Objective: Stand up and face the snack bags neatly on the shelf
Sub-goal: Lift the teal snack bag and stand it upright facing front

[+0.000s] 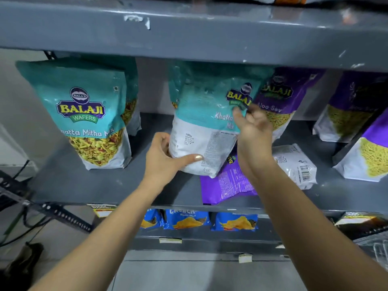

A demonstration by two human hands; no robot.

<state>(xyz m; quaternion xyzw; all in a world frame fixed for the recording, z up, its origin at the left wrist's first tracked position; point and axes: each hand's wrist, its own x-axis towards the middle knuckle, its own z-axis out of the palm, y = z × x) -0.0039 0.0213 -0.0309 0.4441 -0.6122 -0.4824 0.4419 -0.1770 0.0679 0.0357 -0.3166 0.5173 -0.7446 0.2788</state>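
A teal and white snack bag [206, 122] is held upright in the middle of the grey shelf [100, 183], its back panel turned toward me. My left hand [165, 158] grips its lower left corner. My right hand [252, 139] holds its right edge. Under it a purple bag [226, 185] lies flat at the shelf's front edge. Another teal bag [88, 114] stands facing forward at the left, with one more behind it. A purple bag [281, 97] stands behind my right hand.
More purple bags [348, 110] stand and lean at the right. The upper shelf's edge [189, 32] hangs low over the bags. Blue chip packets [186, 219] sit on the shelf below. Cables and a black rack [21, 198] are at the left.
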